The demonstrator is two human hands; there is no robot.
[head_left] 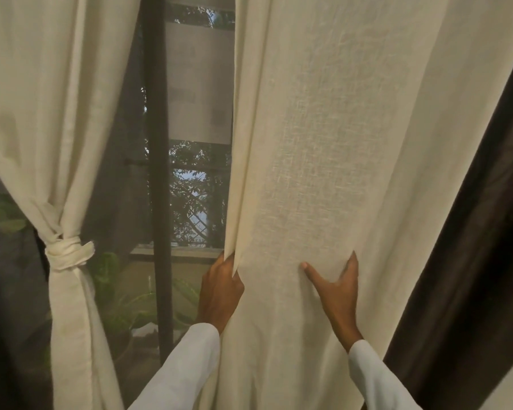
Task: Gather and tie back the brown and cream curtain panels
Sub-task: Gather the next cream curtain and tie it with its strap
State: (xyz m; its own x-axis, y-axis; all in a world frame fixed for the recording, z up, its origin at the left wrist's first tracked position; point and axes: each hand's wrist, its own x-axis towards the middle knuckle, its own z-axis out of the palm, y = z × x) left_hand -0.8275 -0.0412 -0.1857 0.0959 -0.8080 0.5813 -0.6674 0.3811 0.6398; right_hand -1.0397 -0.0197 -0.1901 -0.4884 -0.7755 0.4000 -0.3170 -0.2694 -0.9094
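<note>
White long sleeves nearest, low in frame. Left hand pinching inner edge of loose cream woven curtain panel, fingers curled round the hem, apparently to draw it rightward. Right hand spread wide, flat on the same panel's face, holding nothing, likely steadying folds for gathering. Panel hanging directly above and between both hands. Dark brown curtain panel right, untouched. Far-left cream panel already bound by knotted cream tie. Window grille beyond.
</note>
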